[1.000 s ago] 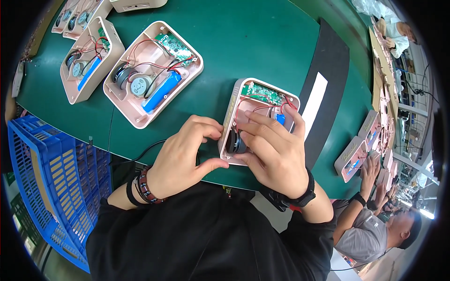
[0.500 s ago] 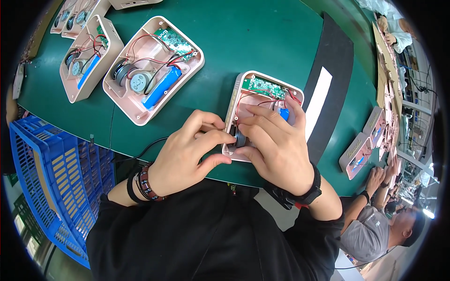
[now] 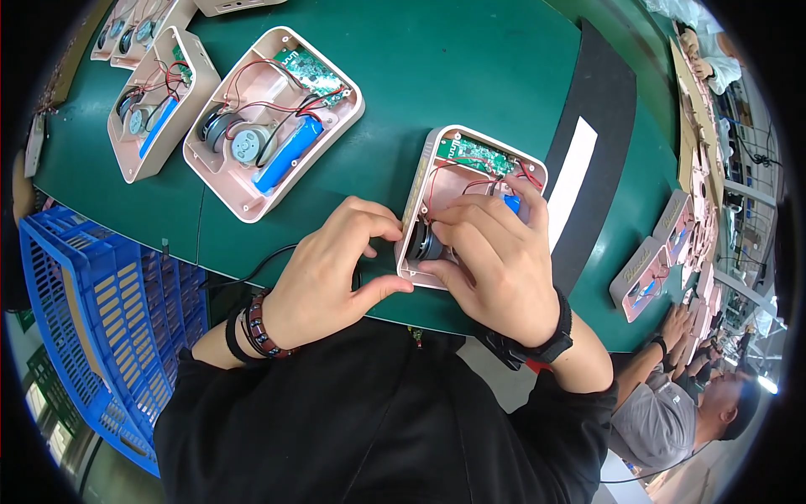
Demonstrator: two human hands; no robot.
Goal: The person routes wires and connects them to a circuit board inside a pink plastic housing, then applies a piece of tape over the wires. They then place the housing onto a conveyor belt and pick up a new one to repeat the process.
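Observation:
A pale pink speaker housing (image 3: 411, 191) lies open-side up on the green table, in front of me. Inside it are a green circuit board (image 3: 474, 156), red and black wires, a partly hidden blue battery (image 3: 512, 202) and a round dark speaker (image 3: 426, 242) against the left wall. My right hand (image 3: 502, 256) reaches into the housing, thumb and forefinger closed around the speaker's inner side, other fingers bent over the wires and battery. My left hand (image 3: 329, 262) is at the housing's left wall, thumb and fingers apart, its fingertips close to or touching the outside.
Left of centre lies another wired housing (image 3: 233, 186), with a further tilted one (image 3: 159, 109) beyond it. A black mat (image 3: 600, 134) with a white strip (image 3: 573, 181) is at the right. A blue crate (image 3: 109, 311) stands lower left. A co-worker (image 3: 663, 412) sits at the right.
My left fingers have come out of the housing to its outer left wall, baring more of the speaker. My right hand stays inside, shifted only slightly.

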